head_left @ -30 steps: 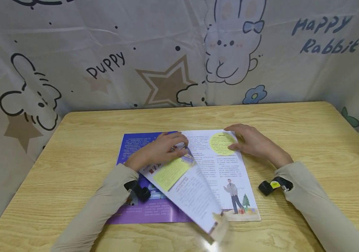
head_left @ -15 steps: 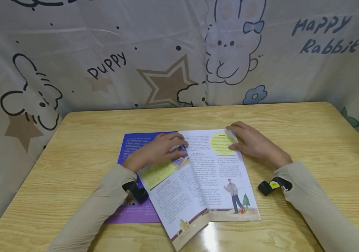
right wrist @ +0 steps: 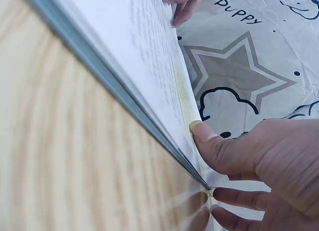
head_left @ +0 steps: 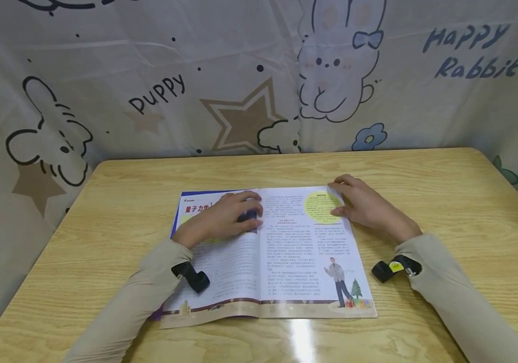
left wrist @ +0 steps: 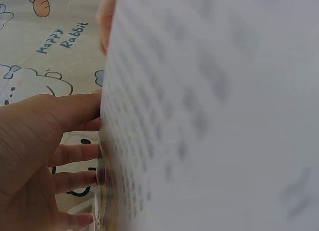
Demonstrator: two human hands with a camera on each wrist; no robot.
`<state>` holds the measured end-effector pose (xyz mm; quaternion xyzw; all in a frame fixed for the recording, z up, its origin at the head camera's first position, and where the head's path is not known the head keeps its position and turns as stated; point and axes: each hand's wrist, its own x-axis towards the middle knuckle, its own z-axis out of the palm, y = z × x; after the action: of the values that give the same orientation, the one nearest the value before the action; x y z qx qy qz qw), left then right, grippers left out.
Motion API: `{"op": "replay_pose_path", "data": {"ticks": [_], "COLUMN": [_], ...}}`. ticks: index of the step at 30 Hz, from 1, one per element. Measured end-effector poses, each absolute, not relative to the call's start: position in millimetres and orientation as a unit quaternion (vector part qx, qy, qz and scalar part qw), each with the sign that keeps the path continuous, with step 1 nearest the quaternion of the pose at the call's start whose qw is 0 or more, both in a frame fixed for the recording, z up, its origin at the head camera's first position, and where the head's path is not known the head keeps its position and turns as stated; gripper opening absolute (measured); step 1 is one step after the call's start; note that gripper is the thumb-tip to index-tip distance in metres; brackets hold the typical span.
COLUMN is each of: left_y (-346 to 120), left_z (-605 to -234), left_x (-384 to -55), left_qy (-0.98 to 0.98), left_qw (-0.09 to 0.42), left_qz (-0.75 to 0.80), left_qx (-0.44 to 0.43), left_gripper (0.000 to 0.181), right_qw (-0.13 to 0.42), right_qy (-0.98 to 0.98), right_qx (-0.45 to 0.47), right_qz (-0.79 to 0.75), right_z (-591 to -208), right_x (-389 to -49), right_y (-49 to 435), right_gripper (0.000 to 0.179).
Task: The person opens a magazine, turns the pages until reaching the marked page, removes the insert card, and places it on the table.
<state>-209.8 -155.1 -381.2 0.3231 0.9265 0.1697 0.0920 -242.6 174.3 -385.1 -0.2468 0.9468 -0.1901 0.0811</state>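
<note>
Magazine [head_left: 286, 257] on table [head_left: 422, 176], backdrop [head_left: 240, 48] behind; under left page [head_left: 236, 272], seemingly another page [head_left: 176, 216], mostly hidden.

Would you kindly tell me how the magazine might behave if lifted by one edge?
The magazine is probably floppy, since its left page bends along the lower edge. It may fan open, as its side edge looks layered. Rolling or tipping seems unlikely: it lies low on the table.

White printed paper page with brown-and-cream lower border [head_left: 227, 280]: was slanting across open colour-printed magazine [head_left: 292, 262], now spread over its left half | glossy blue-and-purple page [head_left: 176, 215]: broadly exposed before, now covered save narrow margins | red printed heading [head_left: 196, 208]: now at upper left | bare left hand [head_left: 224, 217]: slightly further left
</note>
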Motion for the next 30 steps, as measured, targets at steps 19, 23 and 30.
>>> {"op": "replay_pose_path", "data": {"ticks": [19,23,30], "left_y": [-147.3,-134.2,-123.9], "left_z": [-379.1,-371.2,-370.6], "left_x": [-218.2,-227.0,-235.2], "left_qy": [0.941,0.941,0.931], "left_qw": [0.138,0.171,0.182], "left_qz": [0.14,0.137,0.156], "left_qx": [0.275,0.257,0.274], "left_gripper": [0.078,0.1,0.113], "right_qw": [0.083,0.088,0.077], "right_qy": [0.944,0.946,0.936], "right_qx": [-0.242,-0.223,-0.261], "right_qz": [-0.206,-0.217,-0.224], "right_z": [-380.7,-380.7,-384.3], "right_x": [-241.3,-239.8,-238.0], "right_y": [174.8,175.0,175.1], "right_gripper": [0.059,0.06,0.057]}}
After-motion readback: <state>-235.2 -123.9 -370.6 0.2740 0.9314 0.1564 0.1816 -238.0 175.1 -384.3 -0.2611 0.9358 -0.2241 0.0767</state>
